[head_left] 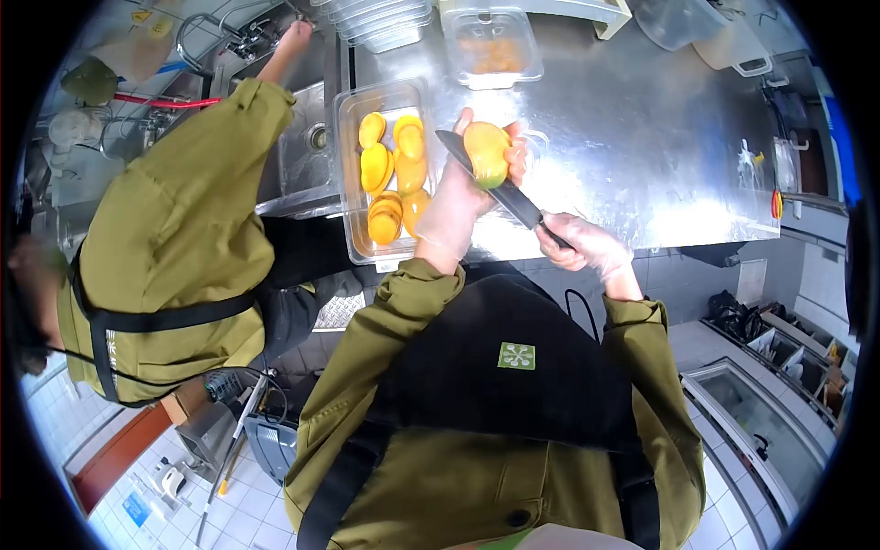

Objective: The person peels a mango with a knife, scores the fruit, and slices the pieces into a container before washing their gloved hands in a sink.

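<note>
Mango: peeled yellow mango (487, 151) held up over the counter, just right of the clear tub, well above the person's chest.
Mango axis: long axis runs roughly away from the person, tipped a little to the right; the narrower end points to the far side of the counter.
Left hand (456, 209): fingers wrapped around the mango from behind and below, thumb at its left side, fingertips showing at its right edge; clamped on the fruit.
Right hand (587, 246): fingers closed together around the handle of the knife (500, 188); a thin clear glove seems to cover it.
Knife axis: dark blade lies diagonal, tip to the far left, handle to the near right; the blade touches the mango's lower left edge.
Clear tub (349, 105): rectangular, on the counter beside the sink, holding about 7 cut mango pieces (396, 174) in 2 rows.
Writing: none readable; a green patch (516, 356) with a white flower-like mark sits on the black apron.
Surface: scuffed stainless steel counter (642, 137) with wet glare; a lidded container (492, 46) with orange contents and stacked clear lids (378, 18) stand at the far edge.
Room: kitchen with white tiled floor, steel sink (307, 137) to the left.
Co-worker: person in an olive jacket at the left, hand (295, 37) at the tap.
</note>
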A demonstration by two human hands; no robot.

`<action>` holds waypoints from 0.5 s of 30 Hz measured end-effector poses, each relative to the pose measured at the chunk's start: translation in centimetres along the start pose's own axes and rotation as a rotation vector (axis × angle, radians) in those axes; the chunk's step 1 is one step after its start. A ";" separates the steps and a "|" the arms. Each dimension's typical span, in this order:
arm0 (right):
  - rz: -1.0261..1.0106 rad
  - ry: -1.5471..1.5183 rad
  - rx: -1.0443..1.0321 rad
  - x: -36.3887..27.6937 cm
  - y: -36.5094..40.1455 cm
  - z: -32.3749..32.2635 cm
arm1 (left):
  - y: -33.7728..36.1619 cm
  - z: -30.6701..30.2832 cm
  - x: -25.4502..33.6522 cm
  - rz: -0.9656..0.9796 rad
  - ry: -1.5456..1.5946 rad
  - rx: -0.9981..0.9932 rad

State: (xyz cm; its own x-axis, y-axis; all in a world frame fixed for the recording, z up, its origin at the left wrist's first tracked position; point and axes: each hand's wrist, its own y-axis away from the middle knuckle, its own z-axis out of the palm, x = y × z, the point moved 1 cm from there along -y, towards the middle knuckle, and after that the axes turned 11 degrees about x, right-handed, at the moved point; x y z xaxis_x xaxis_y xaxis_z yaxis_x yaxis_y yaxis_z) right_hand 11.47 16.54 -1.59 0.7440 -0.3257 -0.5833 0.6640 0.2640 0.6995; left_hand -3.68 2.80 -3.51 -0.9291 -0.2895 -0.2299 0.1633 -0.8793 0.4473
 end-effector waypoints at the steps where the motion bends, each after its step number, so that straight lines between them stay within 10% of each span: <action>1: 0.014 -0.010 0.003 0.3 0.0 0.0 | -0.1 -0.4 0.1 0.017 -0.020 -0.020; 12: -0.015 0.136 0.102 -0.9 0.6 0.6 | -1.5 -2.2 0.8 -0.170 0.030 -0.103; 14: 0.016 0.332 -0.002 -1.6 -0.1 1.3 | 1.5 0.3 -2.1 -0.082 0.248 0.187; 15: 0.029 0.425 -0.056 -1.8 -0.3 1.7 | 2.3 1.6 -2.7 0.283 -0.134 0.201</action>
State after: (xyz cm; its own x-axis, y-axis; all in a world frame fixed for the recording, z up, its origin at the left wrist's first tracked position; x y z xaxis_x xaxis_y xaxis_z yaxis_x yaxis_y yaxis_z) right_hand 9.85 15.51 -0.04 0.7188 0.0824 -0.6903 0.6368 0.3202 0.7014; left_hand -1.33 2.14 -0.47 -0.8939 -0.4468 0.0366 0.3640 -0.6757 0.6410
